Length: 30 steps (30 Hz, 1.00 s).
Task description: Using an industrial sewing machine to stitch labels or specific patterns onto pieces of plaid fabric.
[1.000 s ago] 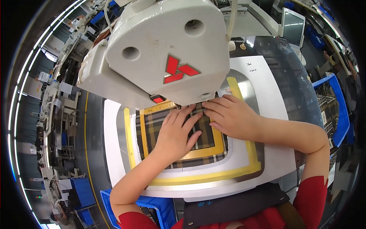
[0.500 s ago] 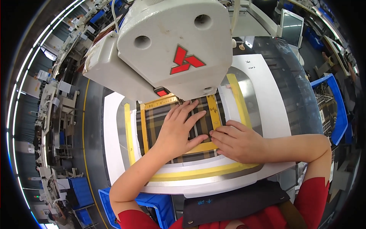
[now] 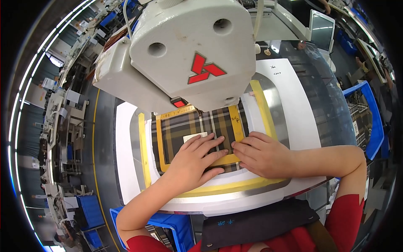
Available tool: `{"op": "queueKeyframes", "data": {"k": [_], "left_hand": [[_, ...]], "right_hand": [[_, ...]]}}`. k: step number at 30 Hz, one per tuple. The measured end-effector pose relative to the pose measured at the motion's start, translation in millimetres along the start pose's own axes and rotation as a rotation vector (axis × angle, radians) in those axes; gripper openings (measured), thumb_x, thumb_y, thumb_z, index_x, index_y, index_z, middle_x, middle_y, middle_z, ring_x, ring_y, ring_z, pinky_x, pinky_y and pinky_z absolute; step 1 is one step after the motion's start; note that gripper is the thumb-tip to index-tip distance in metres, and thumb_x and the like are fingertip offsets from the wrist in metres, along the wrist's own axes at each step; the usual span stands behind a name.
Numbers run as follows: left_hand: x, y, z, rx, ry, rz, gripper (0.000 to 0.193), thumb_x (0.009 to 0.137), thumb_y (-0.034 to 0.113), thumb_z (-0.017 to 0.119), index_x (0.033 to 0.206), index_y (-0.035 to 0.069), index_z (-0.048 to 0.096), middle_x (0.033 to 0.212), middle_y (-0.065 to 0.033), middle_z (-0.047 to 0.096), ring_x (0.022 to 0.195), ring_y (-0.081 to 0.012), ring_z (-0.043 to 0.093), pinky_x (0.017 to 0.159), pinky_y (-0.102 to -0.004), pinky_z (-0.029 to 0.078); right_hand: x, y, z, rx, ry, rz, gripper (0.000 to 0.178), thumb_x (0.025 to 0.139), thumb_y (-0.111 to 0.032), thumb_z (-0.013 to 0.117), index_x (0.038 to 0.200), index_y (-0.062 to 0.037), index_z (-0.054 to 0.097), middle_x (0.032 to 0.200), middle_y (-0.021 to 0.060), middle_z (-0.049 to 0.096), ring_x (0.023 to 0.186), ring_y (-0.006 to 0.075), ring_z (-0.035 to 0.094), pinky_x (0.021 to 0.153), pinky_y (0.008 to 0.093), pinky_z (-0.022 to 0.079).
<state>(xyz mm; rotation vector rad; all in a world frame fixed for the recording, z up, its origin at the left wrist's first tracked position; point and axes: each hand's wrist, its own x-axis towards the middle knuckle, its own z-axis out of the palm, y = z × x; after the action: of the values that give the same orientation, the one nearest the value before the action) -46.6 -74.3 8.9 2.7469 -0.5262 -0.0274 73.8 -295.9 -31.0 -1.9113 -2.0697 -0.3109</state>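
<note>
One bulky, glossy white metal machine head (image 3: 189, 63) loomed over the far edge of a flat, yellow, rectangular frame (image 3: 236, 126). Brown-and-black plaid cloth (image 3: 176, 134) lay beneath that frame and across its opening; it looked light, soft and apt to wrinkle, best pressed flat. The frame seemed thin and stiff, best steadied at its near corners. The left hand (image 3: 191, 161) spread across its near bar, gripping nothing; the right hand (image 3: 262, 155) touched its near right corner, whether pinching I couldn't tell. A small cream rectangular patch (image 3: 189, 137) sat inside the frame, partly covered by left fingers.
</note>
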Motion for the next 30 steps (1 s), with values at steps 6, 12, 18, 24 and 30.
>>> {"op": "queueKeyframes", "data": {"k": [6, 12, 18, 24, 30], "left_hand": [[-1, -5, 0, 0.008, 0.021, 0.003, 0.041, 0.083, 0.031, 0.068, 0.119, 0.012, 0.062, 0.137, -0.0116, 0.051, 0.129, -0.0312, 0.045, 0.109, -0.0476, 0.032], [1, -10, 0, 0.020, 0.032, 0.006, 0.043, 0.082, 0.034, 0.068, 0.118, 0.012, 0.062, 0.137, -0.0117, 0.050, 0.129, -0.0317, 0.045, 0.109, -0.0478, 0.032], [10, -21, -3, 0.019, 0.067, -0.015, 0.044, 0.082, 0.035, 0.069, 0.118, 0.011, 0.062, 0.136, -0.0121, 0.050, 0.128, -0.0328, 0.046, 0.110, -0.0475, 0.032], [17, -31, -3, 0.023, 0.129, -0.034, 0.044, 0.081, 0.033, 0.070, 0.117, 0.010, 0.062, 0.135, -0.0122, 0.051, 0.127, -0.0329, 0.046, 0.107, -0.0460, 0.034], [25, -42, -7, -0.004, 0.165, -0.067, 0.043, 0.081, 0.033, 0.070, 0.116, 0.008, 0.063, 0.123, -0.0146, 0.056, 0.114, -0.0345, 0.052, 0.105, -0.0450, 0.035]], "right_hand": [[6, 4, 2, 0.013, 0.003, 0.006, 0.034, 0.083, -0.023, 0.065, 0.107, 0.0005, 0.062, 0.116, 0.0124, 0.060, 0.104, 0.0250, 0.056, 0.095, 0.0393, 0.043], [11, 11, 2, 0.031, 0.008, 0.014, 0.032, 0.083, -0.023, 0.065, 0.106, -0.0006, 0.062, 0.116, 0.0117, 0.061, 0.105, 0.0250, 0.056, 0.096, 0.0395, 0.043], [20, 27, 5, 0.000, 0.019, 0.005, 0.030, 0.083, -0.020, 0.064, 0.106, -0.0010, 0.062, 0.118, 0.0116, 0.060, 0.107, 0.0252, 0.055, 0.097, 0.0395, 0.042], [29, 39, 8, 0.038, 0.039, 0.035, 0.030, 0.084, -0.017, 0.064, 0.108, 0.0004, 0.062, 0.118, 0.0121, 0.060, 0.109, 0.0257, 0.056, 0.096, 0.0384, 0.044], [33, 51, 9, 0.076, 0.118, 0.074, 0.025, 0.084, -0.009, 0.061, 0.106, 0.0022, 0.063, 0.112, 0.0125, 0.062, 0.104, 0.0272, 0.059, 0.093, 0.0392, 0.048]]}}
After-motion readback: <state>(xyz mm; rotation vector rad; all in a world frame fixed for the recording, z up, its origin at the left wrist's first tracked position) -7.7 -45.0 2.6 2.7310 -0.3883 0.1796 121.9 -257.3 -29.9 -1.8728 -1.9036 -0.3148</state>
